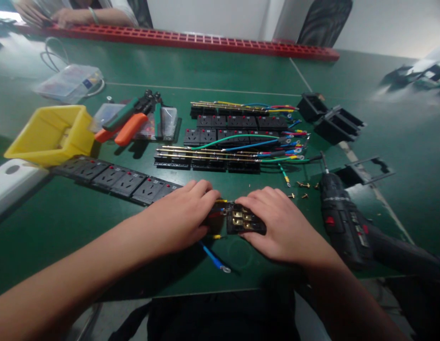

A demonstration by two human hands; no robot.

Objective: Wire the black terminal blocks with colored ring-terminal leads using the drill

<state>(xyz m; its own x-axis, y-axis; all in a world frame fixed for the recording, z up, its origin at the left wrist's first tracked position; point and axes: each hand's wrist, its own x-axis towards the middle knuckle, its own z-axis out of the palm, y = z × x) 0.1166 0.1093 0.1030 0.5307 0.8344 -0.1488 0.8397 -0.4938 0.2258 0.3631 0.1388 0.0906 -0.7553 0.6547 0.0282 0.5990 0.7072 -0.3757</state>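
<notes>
A small black terminal block with brass contacts [237, 221] sits on the table's near part, with my right hand [279, 220] closed around its right side. My left hand [186, 213] is curled just left of the block, its fingers around wires whose ends come out beside it. One is a blue wire [213, 259] tipped with a ring terminal, lying toward the table edge. A yellow-sleeved wire end [217, 237] shows under my fingers. Behind my left wrist runs a black strip of power sockets [113, 177]; its right end is hidden by my hand.
Several wired socket strips [227, 137] lie ahead. A cordless drill [343, 218], brass screws [303, 185] and black plastic housings [337, 123] are right. Left are a yellow bin [49, 147] and orange-and-green crimping pliers [129, 123]. Another person's hands [67, 16] are beyond the red grid rail [177, 39].
</notes>
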